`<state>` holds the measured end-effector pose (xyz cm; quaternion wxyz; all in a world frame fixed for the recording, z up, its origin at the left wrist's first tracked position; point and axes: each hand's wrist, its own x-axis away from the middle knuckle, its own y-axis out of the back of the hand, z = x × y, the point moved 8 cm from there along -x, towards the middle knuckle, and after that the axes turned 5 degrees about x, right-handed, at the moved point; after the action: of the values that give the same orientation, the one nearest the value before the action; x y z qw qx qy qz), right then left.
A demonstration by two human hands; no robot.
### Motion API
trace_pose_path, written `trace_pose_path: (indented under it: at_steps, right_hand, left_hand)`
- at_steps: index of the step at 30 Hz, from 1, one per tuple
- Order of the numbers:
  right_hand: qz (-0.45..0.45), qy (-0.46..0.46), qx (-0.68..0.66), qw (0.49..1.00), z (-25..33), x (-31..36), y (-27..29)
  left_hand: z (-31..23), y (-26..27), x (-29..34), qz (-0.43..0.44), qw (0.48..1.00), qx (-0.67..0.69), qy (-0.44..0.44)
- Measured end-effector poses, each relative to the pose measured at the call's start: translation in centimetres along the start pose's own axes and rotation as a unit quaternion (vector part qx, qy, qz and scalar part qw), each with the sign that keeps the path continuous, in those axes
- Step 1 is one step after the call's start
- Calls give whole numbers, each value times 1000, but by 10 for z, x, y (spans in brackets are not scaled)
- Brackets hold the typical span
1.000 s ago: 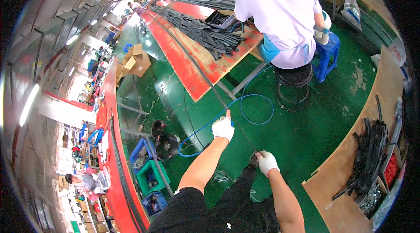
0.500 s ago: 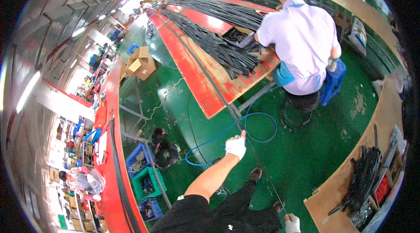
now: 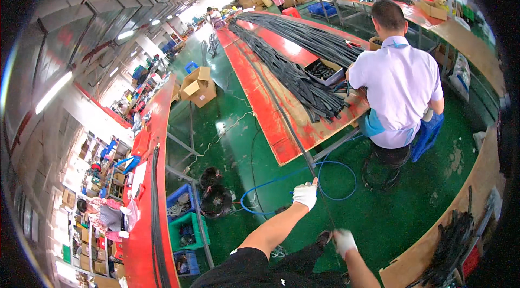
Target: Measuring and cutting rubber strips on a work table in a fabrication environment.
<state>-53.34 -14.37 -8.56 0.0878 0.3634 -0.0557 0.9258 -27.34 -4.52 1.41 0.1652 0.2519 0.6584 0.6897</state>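
My left hand (image 3: 305, 195), in a white glove with a bare fingertip showing, is closed around the near end of a long black strip (image 3: 283, 112). This strip runs away from me along the left side of the red table (image 3: 279, 150). Lower and to the right, my right hand (image 3: 344, 242), also gloved, is smeared by motion. A thin dark line, seemingly a rod, stretches between the two hands. What the right fingers hold is not clear. On the table lie bundles of black strips (image 3: 287, 66) and a box of small black parts (image 3: 323, 70).
A seated person in a pale shirt (image 3: 398, 82) works at the table's right side. A blue hose (image 3: 346, 166) loops on the green floor. Blue and green crates (image 3: 189, 232) stand lower left, below an open carton (image 3: 199, 89). Black pieces (image 3: 452, 244) lie on the right bench.
My right hand has moved up from the lower edge toward my left hand, shortening the gap between them. The left hand keeps its grip on the strip. The whole view has shifted slightly.
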Motion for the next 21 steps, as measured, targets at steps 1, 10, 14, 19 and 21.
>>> trace_pose_path:
  at_steps: [1,10,14,19,21]
  right_hand:
    - [21,-19,-15,999,-21,31,10]
    - [-123,21,157,980,-68,133,42]
    - [-187,94,202,957,-67,81,55]
    - [-132,114,200,964,47,-16,12]
    - [-150,138,232,951,88,-63,-5]
  left_hand:
    - [0,1,2,1,1000,3,1]
    - [-7,5,5,3,999,34,-3]
    - [-17,2,-3,7,999,27,-42]
    - [-4,-24,1,28,998,30,-43]
    - [-9,-17,-2,-27,998,8,-51]
